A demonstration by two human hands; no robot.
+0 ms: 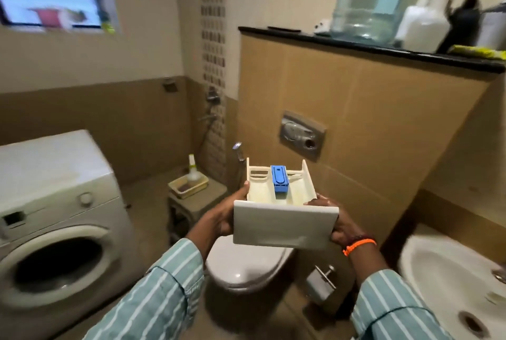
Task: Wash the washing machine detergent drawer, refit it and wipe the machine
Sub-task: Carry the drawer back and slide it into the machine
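Holding the cream plastic detergent drawer with its blue insert [279,197] mid-frame, my left hand [221,219] and right hand [343,226] clamp its sides, long axis pointing away; the white ceramic basin [443,279] lies lower right, nearer my right hand.

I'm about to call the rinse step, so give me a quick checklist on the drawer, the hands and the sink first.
1. Detergent drawer out of the washing machine: ok, its slot is open.
2. Held on both sides, left hand and right hand: ok.
3. Drawer level: ok, roughly level.
4. Blue insert seated in the drawer: ok.
5. Sink basin free: ok, nothing in the visible part.
6. Tap running: cannot tell.
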